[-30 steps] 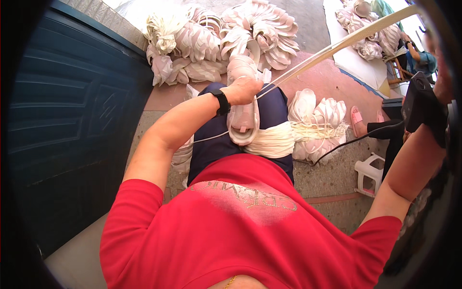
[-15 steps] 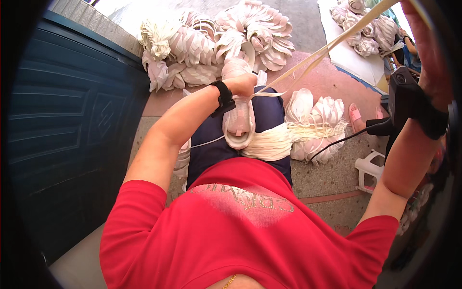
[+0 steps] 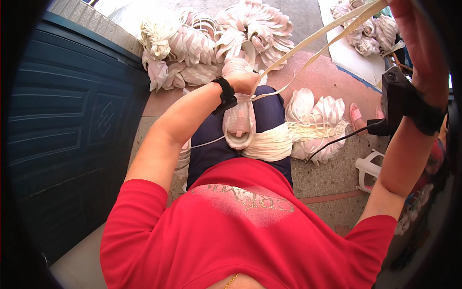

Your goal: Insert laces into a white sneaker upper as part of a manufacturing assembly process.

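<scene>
Strong daylight falls from above, bleaching the pale ground (image 3: pixel 308 14) at the top nearly white. The blue door (image 3: pixel 72 139) on the left sits in shade. Fisheye bending curves straight edges; a black vignette rings the picture. The raised right hand (image 3: pixel 418 43) is slightly blurred.

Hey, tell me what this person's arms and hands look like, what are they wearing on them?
Both arms are bare below short red sleeves. The left hand has a black band at its wrist. The right hand has a black wrist strap carrying a small black box with a cable trailing from it.
</scene>
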